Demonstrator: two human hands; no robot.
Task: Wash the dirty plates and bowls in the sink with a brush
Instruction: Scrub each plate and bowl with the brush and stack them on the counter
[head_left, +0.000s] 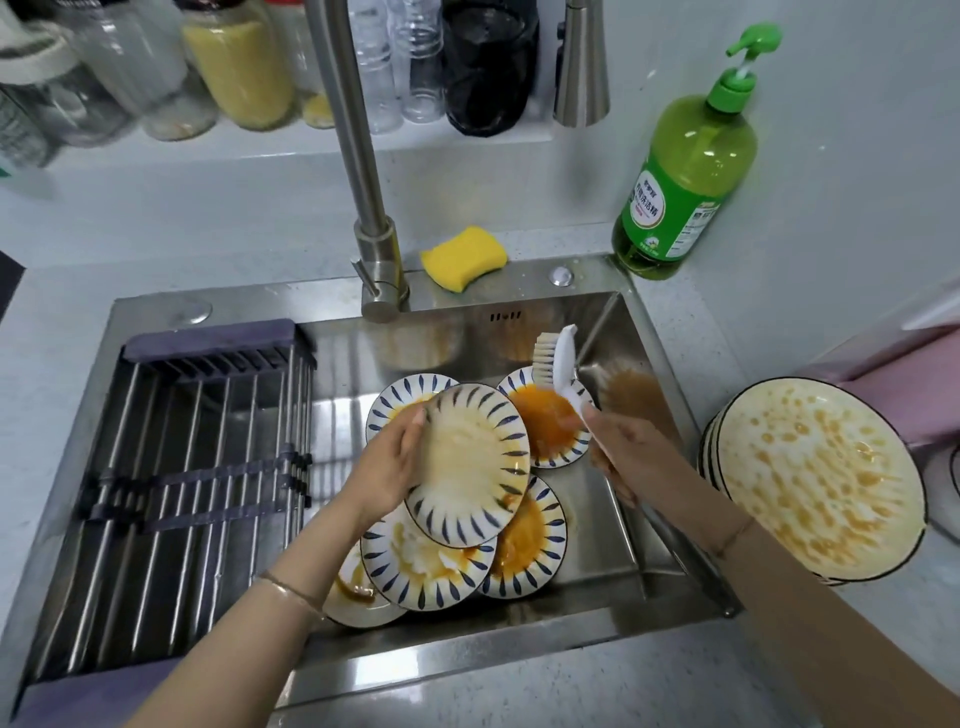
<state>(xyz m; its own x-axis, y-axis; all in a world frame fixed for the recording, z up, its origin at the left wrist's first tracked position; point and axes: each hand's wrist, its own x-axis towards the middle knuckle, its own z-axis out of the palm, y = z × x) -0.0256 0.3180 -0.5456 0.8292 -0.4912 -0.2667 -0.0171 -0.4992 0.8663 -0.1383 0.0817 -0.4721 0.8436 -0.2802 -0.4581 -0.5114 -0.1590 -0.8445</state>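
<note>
Now: L hand (387, 467) fingers clamped on plate (467, 462) rim; R hand (618, 447) wrapped round brush (563, 364) handle. Plate prob. stiff, greasy-slick, breakable, so keep the rim between fingers.

sink (467, 644) is brushed steel, kinda scuffed and shiny. plates (470, 462) look like glazed ceramic, glossy and smeared. brush (563, 374) is white plastic, soap bottle (685, 171) see-through green plastic, sponge (464, 257) soft foam, worktop (62, 332) matt speckled.
</note>
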